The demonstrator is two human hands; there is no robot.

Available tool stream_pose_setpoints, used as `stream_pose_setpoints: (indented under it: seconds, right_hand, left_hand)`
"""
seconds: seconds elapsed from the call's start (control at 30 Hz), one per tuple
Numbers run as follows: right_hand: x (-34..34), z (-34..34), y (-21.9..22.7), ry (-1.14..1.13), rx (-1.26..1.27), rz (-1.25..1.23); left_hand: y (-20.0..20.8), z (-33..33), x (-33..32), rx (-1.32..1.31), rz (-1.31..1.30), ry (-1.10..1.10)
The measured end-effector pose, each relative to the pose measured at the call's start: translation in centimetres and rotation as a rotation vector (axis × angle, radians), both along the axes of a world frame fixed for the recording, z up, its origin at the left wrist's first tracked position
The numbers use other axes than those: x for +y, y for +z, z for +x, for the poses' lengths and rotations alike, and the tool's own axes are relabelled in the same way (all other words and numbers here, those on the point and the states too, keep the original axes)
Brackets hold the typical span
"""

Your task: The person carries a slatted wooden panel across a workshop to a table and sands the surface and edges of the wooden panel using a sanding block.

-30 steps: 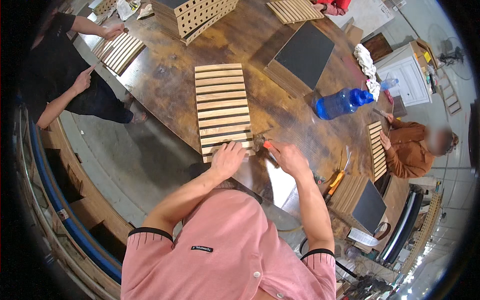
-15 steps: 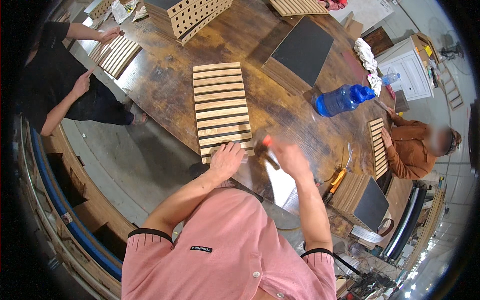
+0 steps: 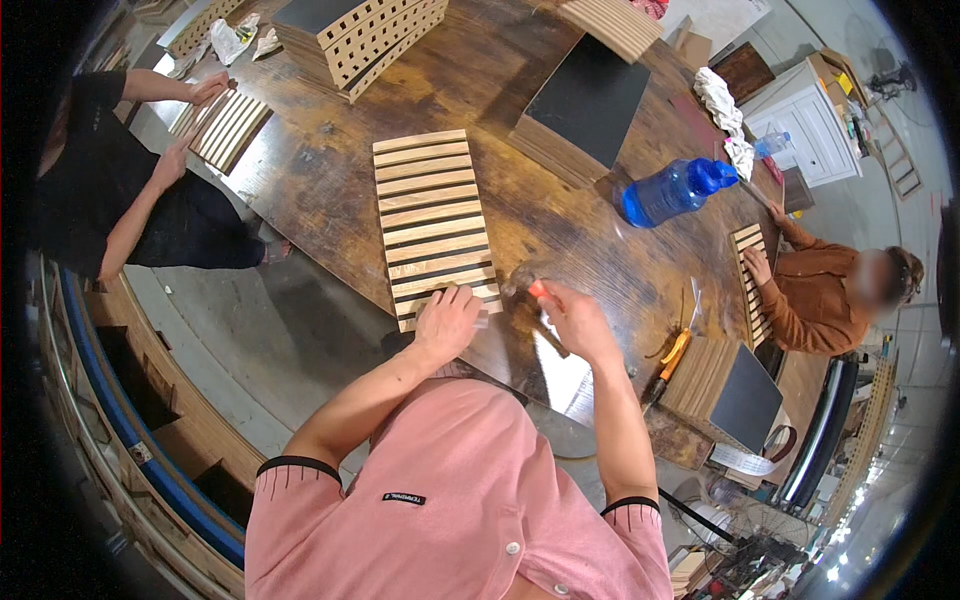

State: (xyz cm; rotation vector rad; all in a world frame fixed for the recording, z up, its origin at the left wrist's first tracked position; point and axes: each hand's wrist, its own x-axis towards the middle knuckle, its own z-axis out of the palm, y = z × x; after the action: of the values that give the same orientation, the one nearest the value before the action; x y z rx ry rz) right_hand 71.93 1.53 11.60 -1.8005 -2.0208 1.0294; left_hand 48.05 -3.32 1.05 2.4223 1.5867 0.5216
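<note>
With the left hand [image 3: 447, 325] laid, grip unclear, on the slatted panel [image 3: 430, 217] at the near edge of the desk [image 3: 335, 165] and the right hand [image 3: 578, 322] clasping an orange-ended tool [image 3: 539, 288], a stray stroke could nick fingers.

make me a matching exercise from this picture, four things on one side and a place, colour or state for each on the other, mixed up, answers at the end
1. left hand
2. right hand
3. larger plastic bottle
4. nearest slatted wooden panel

A. deep blue
B. pale with dark stripes
C. gripping something orange-red
D. on the panel's near end

Pairs: 1-D, 2-C, 3-A, 4-B
</note>
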Motion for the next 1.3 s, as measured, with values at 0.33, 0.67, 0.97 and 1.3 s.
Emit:
stream_pose_setpoints:
  seconds: [0.33,0.67,0.97,1.3]
  right_hand:
    - [0.8,-2.9,0.9,0.153,-0.265,-0.084]
    - [0.4,-2.7,1.0,0.26,-0.392,0.02]
    - [0.6,-3.2,2.2,0.02,-0.24,0.106]
    - [0.2,-2.1,1.1,0.14,-0.289,0.134]
  left_hand:
    - [-1.1,0.9,-0.2,0.028,0.076,0.041]
    - [-0.9,0.7,-0.4,0.018,0.07,0.003]
    - [-0.5,0.6,-0.3,0.044,0.086,0.0]
    - [-0.3,0.6,-0.2,0.012,0.091,-0.037]
